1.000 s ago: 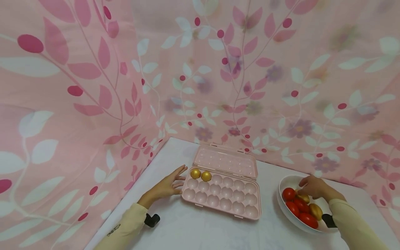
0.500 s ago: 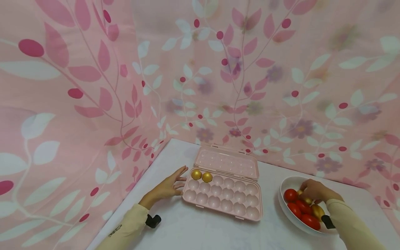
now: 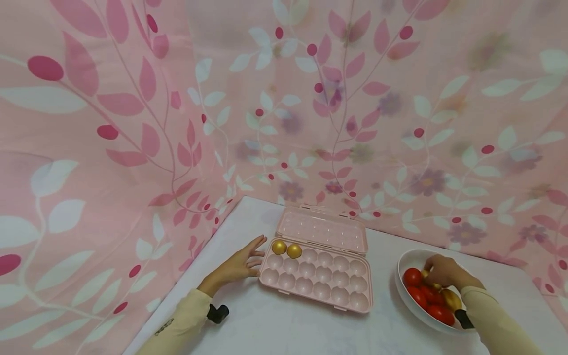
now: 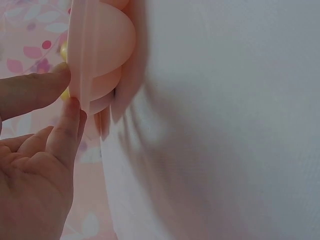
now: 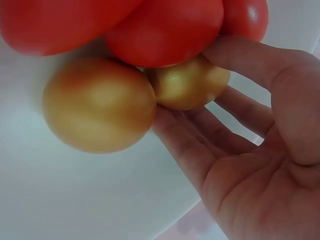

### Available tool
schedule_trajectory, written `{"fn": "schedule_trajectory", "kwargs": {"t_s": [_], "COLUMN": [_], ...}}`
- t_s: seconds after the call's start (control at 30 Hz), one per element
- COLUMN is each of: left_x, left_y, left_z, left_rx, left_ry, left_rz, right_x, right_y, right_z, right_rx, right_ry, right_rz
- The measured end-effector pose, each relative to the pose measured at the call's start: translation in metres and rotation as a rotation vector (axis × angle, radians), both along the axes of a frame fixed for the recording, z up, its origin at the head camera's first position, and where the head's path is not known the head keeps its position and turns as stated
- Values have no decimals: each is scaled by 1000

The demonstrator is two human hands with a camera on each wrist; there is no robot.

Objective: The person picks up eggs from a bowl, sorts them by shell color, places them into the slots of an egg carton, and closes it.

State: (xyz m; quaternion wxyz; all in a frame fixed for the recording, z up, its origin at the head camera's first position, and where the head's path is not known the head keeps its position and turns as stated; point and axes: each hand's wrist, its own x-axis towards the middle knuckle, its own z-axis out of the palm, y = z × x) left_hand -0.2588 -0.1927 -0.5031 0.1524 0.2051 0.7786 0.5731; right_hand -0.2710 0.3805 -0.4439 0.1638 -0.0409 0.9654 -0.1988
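An open pink egg carton (image 3: 323, 273) lies on the table, with two gold eggs (image 3: 286, 249) side by side in the back-left cups. My left hand (image 3: 237, 265) touches its left edge; in the left wrist view the thumb and fingertips meet the rim, fingers extended. On the right is a white bowl (image 3: 401, 290) of red eggs (image 3: 440, 314) and gold ones. Inside it, my right hand (image 3: 448, 273) holds a gold egg (image 5: 192, 82) between thumb and fingers, among the red eggs. Another gold egg (image 5: 100, 105) lies beside the fingertips.
The carton's lid (image 3: 321, 229) is folded back toward the rear of the table (image 3: 253, 320). Floral pink cloth (image 3: 377, 123) hangs behind and at the left. Black wrist cameras (image 3: 217, 313) sit on both sleeves.
My right hand has shifted within the bowl and settled around a gold egg. My left hand stays at the carton's edge. The head view has shifted slightly.
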Motion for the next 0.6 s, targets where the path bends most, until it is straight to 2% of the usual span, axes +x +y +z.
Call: {"fn": "schedule_trajectory", "kwargs": {"t_s": [0.27, 0.47, 0.6], "left_x": [-1, -2, -2], "left_y": [0, 0, 0], "left_z": [-1, -3, -3], "left_rx": [-12, -21, -24], "left_ry": [1, 9, 2], "left_rz": [10, 35, 44], "right_x": [3, 1, 0], "right_y": [5, 2, -1], "right_z": [7, 15, 22], "right_rx": [1, 6, -32], "right_ry": [30, 122, 158], "right_rz": [2, 37, 38]}}
